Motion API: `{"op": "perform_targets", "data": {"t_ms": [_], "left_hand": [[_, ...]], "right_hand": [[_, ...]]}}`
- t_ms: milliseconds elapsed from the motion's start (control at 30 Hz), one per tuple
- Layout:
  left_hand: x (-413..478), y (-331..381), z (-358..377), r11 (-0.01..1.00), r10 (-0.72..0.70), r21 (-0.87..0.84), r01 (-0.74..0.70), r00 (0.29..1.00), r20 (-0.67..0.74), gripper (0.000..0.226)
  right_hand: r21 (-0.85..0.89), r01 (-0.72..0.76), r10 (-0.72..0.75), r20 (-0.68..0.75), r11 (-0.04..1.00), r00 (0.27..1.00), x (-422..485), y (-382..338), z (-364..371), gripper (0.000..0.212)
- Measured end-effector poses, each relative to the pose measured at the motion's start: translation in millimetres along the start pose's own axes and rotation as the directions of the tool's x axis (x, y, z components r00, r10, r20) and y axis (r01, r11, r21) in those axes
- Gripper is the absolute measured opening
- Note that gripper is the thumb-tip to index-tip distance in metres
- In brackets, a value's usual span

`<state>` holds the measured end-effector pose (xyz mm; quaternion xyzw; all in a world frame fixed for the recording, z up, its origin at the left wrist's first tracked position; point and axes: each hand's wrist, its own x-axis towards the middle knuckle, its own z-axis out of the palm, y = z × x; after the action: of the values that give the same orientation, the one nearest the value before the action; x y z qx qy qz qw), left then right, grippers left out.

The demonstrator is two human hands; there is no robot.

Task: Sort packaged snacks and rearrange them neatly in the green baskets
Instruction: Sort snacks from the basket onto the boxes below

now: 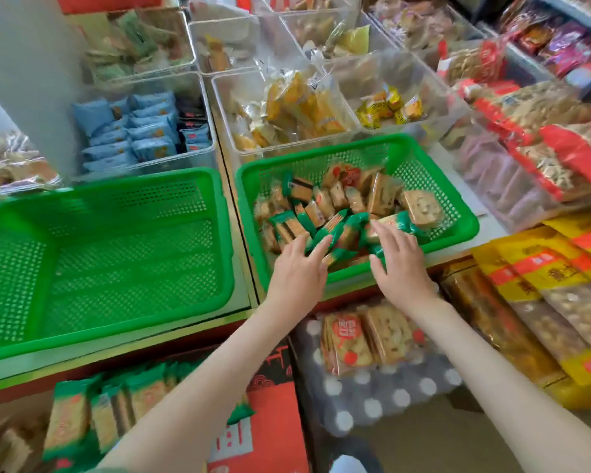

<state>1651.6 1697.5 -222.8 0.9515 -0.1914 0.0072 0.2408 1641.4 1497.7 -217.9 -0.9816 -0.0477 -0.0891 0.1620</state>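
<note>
Two green plastic baskets stand side by side on the counter. The left basket [110, 186] holds nothing. The right basket [458, 213] holds a loose heap of small snack packs, green-wrapped ones [347, 230] at the front and clear-wrapped biscuits [420, 208] behind. My left hand [296, 271] reaches over the near rim, its fingers straight and touching the green-wrapped packs. My right hand [401, 264] lies beside it with fingers spread on the same packs. Neither hand grips a pack.
Clear bins of snacks fill the shelf behind: blue packs [133, 131], yellow packs [307, 107]. Red and yellow bagged goods [539, 268] pile at the right. Below the counter lie green-wrapped packs [93, 414] and clear biscuit packs [365, 339] on a dotted cloth.
</note>
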Motion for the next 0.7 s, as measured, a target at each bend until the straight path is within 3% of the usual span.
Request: {"op": "perform_targets", "data": {"t_ms": [133,233,333,467,700], "left_hand": [[43.0,20.6,32.2,0.995,0.075,0.051,-0.083,0.986,0.147,0.039],[61.1,13.6,37.9,0.985,0.037,0.159,-0.069,0.980,0.194,0.045],[67.4,-0.1,35.3,0.943,0.049,0.314,-0.108,0.980,0.191,0.050],[73.7,-7.3,32.1,0.878,0.084,0.462,-0.122,0.991,0.103,0.060],[77.6,0.1,30.3,0.815,-0.051,0.572,0.085,0.996,-0.075,0.080]], "right_hand": [[0.032,0.049,-0.055,0.234,0.998,0.971,48.3,60.6,-4.5,0.062],[0.039,0.143,-0.145,0.441,0.989,0.885,76.6,80.0,-0.6,0.072],[-0.106,0.294,-0.184,0.570,0.950,0.801,89.6,81.1,7.1,0.075],[-0.176,0.305,-0.147,0.591,0.936,0.793,97.1,77.3,8.8,0.070],[-0.241,0.256,-0.114,0.481,0.936,0.870,89.9,74.9,3.7,0.065]]}}
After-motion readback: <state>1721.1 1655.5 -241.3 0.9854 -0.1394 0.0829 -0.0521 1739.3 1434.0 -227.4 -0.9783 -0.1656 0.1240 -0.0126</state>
